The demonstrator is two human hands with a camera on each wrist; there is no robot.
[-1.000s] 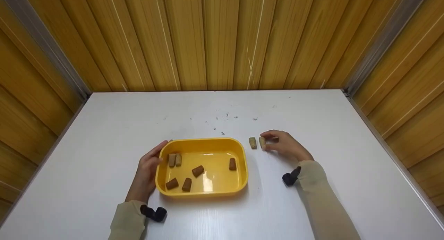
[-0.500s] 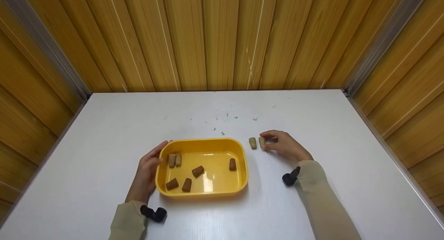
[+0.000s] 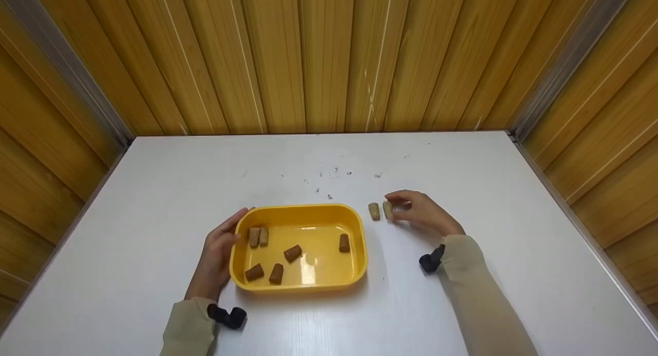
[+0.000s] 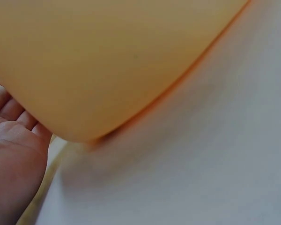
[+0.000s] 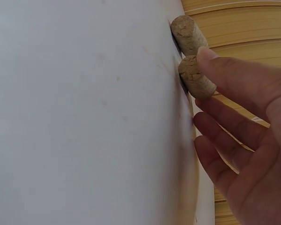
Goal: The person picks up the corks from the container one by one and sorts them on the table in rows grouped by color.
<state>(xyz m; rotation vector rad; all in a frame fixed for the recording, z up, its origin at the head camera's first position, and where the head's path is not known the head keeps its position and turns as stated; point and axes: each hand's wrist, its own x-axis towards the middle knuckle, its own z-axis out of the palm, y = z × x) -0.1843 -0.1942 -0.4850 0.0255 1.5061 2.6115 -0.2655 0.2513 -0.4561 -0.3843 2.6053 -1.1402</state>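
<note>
A yellow tray (image 3: 318, 273) lies on the white table with two light corks (image 3: 254, 237) side by side at its upper left and several brown corks (image 3: 293, 253) spread over its floor. My left hand (image 3: 216, 253) holds the tray's left side, thumb at the rim; the left wrist view shows its palm (image 4: 14, 150) beside the tray wall (image 4: 98, 70). Right of the tray, my right hand (image 3: 421, 212) pinches a light cork (image 3: 388, 211) between thumb and finger, also seen as the nearer cork (image 5: 196, 79) in the right wrist view. Another light cork (image 3: 374, 211) lies just left of it.
Small dark marks (image 3: 330, 196) dot the white tabletop (image 3: 180, 181) beyond the tray. Wood-patterned panels (image 3: 329, 63) stand behind the table and at both sides. Black wrist devices (image 3: 229, 317) sit at both sleeves.
</note>
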